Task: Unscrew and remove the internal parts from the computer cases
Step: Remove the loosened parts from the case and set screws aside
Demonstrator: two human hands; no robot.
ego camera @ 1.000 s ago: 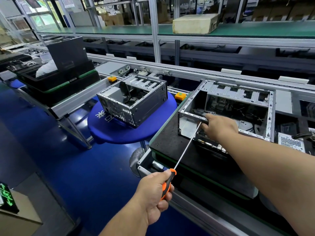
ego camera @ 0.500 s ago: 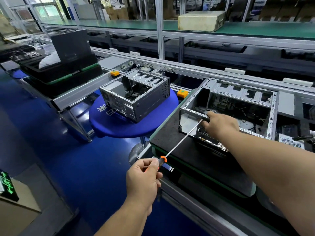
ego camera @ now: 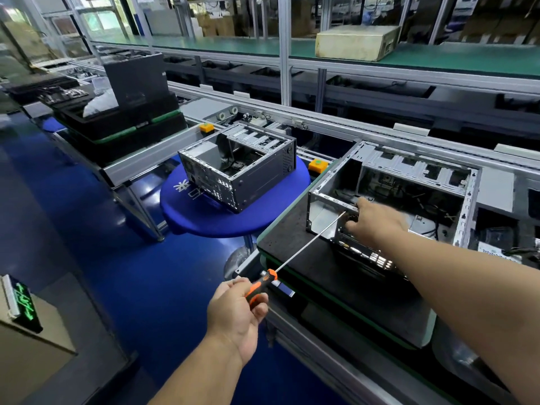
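The left hand (ego camera: 238,314) is clenched round the orange-and-black handle of a long screwdriver (ego camera: 295,255), whose shaft runs up and away to the right hand (ego camera: 372,222). That hand rests on the near edge of the open computer case (ego camera: 409,182), fingers curled at the shaft's tip; their exact hold cannot be told. The case sits on the black surface (ego camera: 295,238) beneath it. A second case (ego camera: 257,176) stands beyond the left hand.

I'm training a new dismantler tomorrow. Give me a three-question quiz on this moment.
1. True or false: the left hand holds the screwdriver.
2. The far case sits on: A) a blue round stand, B) a green shelf, C) the floor?
3. Where is the right hand?

Key: 1. True. 2. A, the stand. 3. At the near case's front rail, by the screwdriver tip.
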